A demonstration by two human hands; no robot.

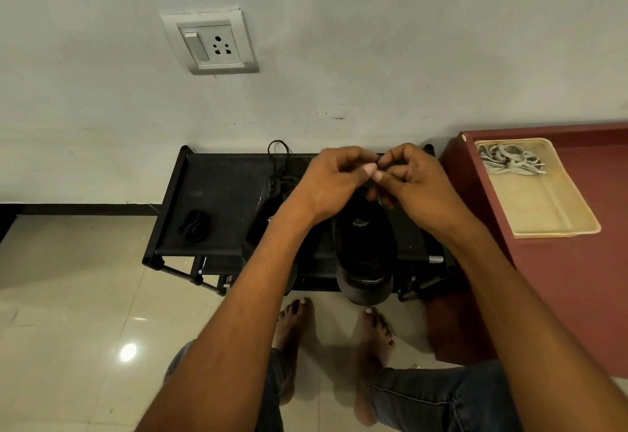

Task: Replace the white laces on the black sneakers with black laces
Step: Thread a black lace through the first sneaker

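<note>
Two black sneakers stand on a low black rack [217, 193]. The right sneaker [365, 251] points its toe at me; the left sneaker [268, 224] lies mostly under my left forearm. My left hand [334, 181] and my right hand [413, 180] meet above the right sneaker's throat, fingers curled, pinching a thin black lace between the fingertips. A black lace loop [278, 149] rises behind the left sneaker. A bundled black lace [194, 222] lies on the rack's left side. White laces [509, 159] sit in a clear tray [557, 224].
The tray rests on a maroon table [594, 295] to the right of the rack. A wall with a socket plate [210, 44] stands behind. My bare feet [339, 336] are on the tiled floor in front of the rack.
</note>
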